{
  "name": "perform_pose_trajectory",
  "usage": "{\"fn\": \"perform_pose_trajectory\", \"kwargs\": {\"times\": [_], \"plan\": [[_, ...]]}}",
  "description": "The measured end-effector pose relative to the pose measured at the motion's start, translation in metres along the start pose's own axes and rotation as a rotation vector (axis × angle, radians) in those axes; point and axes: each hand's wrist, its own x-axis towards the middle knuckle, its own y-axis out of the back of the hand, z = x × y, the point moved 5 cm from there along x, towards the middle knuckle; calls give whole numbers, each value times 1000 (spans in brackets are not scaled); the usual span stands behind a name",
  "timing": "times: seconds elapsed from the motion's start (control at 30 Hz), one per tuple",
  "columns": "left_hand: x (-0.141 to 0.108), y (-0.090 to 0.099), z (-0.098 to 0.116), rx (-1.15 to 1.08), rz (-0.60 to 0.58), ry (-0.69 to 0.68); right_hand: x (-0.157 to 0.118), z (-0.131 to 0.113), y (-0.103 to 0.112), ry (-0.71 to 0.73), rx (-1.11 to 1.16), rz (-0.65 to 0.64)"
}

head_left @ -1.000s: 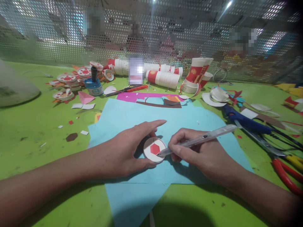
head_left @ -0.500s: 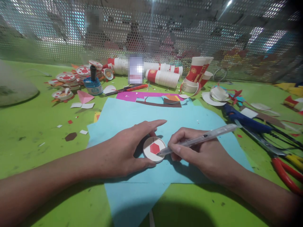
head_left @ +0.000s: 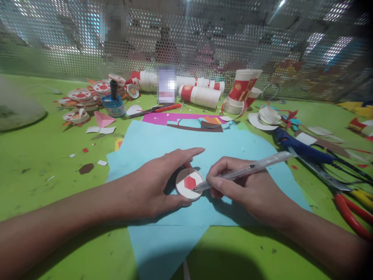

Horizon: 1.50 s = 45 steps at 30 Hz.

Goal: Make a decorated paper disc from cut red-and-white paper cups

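A round white paper-cup bottom [head_left: 182, 190] with a low rim lies on the light blue paper sheet [head_left: 157, 144]. At its centre is a red hexagon [head_left: 190, 182], and a short dark line runs from the hexagon's top corner to the rim. My left hand [head_left: 159, 182] curls around the disc's left side, thumb at the near edge and fingers at the far edge, the index finger stretched out. Pinched in my right hand [head_left: 240, 186] is a clear pen [head_left: 256, 165]. Its tip touches the disc, or hovers just over it, by the hexagon's lower right corner.
Blue-handled scissors or pliers [head_left: 305, 147] and red-handled scissors [head_left: 348, 214] lie at the right. Behind the paper are stacked paper cups [head_left: 201, 96], a blue glue bottle [head_left: 114, 105], a red-handled tool [head_left: 166, 109] and decorated discs [head_left: 80, 95]. Paper scraps dot the green table [head_left: 52, 155].
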Motion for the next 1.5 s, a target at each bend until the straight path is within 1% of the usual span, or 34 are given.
{"fn": "perform_pose_trajectory", "kwargs": {"times": [0.37, 0.53, 0.8, 1.0, 1.17, 1.5], "plan": [[0, 0, 0, 7, -12, -3, -1, -3, 0, 17, -58, -21], [0, 0, -1, 7, -5, -11, -3, -2, 0, -1, -17, -37], [0, 0, 0, -4, 11, -33, -2, -1, 0, 16, -9, 2], [-1, -1, 1, -9, 2, -41, -3, -2, -1, -9, -30, -21], [-2, -1, 1, -16, 5, -60, -2, -3, -1, 4, -45, -28], [-3, -1, 3, 13, -4, -90, -3, -2, -2, -29, -12, -42]]}}
